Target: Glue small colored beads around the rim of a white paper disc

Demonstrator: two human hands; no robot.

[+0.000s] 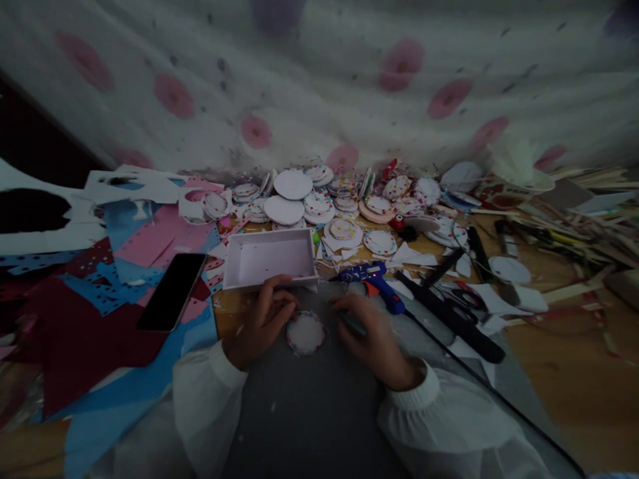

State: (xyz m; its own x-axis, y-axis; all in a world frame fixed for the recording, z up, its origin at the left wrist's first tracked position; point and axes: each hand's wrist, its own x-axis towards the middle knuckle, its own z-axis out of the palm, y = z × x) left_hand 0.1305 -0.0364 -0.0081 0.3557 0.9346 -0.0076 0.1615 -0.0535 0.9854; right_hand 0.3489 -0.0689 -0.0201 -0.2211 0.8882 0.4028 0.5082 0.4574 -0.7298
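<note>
A small round white disc (305,334) edged with coloured dots lies flat on the grey mat (309,412), between my two hands. At its upper left is my left hand (262,322), with the thumb and a bent finger drawn together. Whatever sits between those fingertips is too small and dark to make out. Just beyond these fingers stands a shallow white box (272,256) with a few tiny specks inside. On the disc's right, my right hand (369,336) hovers slightly blurred, its thumb and index finger apart and holding nothing visible.
A blue glue gun (374,279) lies beyond my right hand, its cable running to the lower right. Several decorated discs (319,203) pile up along the curtain. Left are a phone (174,293) and coloured sheets (100,339); right are a black stick (454,319) and scissors (466,299).
</note>
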